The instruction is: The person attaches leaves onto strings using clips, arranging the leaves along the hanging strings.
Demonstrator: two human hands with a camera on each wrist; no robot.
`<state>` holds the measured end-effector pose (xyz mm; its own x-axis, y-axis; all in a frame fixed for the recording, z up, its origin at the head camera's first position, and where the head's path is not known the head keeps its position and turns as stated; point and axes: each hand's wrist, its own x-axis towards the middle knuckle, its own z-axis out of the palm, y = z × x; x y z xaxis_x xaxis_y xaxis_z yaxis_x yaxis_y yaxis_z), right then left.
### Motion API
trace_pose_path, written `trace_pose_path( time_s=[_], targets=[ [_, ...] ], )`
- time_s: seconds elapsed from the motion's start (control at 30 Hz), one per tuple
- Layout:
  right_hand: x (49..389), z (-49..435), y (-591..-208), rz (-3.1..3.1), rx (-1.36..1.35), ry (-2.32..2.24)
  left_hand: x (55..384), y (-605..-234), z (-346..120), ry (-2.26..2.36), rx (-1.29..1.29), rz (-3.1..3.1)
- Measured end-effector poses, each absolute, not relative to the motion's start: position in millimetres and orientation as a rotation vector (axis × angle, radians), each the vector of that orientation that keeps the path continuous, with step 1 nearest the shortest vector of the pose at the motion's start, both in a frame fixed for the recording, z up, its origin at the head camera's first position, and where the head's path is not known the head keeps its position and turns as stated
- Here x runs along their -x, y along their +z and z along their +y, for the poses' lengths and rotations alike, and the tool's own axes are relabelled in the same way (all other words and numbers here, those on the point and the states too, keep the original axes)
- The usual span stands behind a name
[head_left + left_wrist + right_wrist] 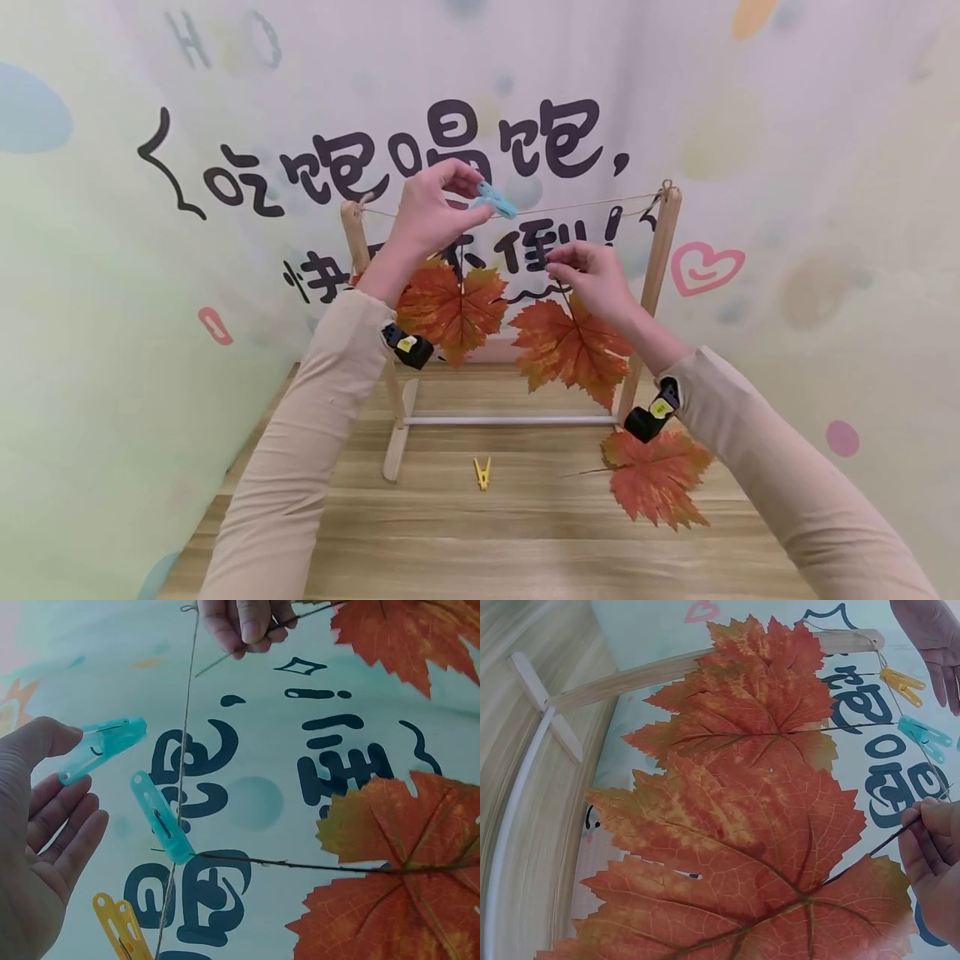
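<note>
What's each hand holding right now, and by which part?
Left hand: a turquoise clothespin, by its handle ends. Right hand: an orange-red leaf, by its stem.

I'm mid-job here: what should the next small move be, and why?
Probably ease the right hand over until the stem it pinches lies against the string. The stem's tip is close to the string, the left hand pinches a blue clothespin nearby, and a second blue clothespin already fixes a neighbouring leaf there.
</note>
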<state>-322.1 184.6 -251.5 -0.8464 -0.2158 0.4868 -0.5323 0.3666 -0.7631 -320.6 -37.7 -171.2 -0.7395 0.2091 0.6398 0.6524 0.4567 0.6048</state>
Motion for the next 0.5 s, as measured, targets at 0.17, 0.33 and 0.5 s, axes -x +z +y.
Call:
trace_pose_path(
  time_s=[0.17,0.33,0.5],
  targets=[
    [326,180,-247,-2.312,-0.602,1.476,322,-170,-35,-1.251,0.734,-2.207],
    [332,178,-244,-2.299,-0.592,1.485,323,-166,-30,-1.25,0.744,-2.207],
    [337,176,-241,-2.271,-0.586,1.529,325,-162,-29,-1.225,0.726,-2.229]
  ],
)
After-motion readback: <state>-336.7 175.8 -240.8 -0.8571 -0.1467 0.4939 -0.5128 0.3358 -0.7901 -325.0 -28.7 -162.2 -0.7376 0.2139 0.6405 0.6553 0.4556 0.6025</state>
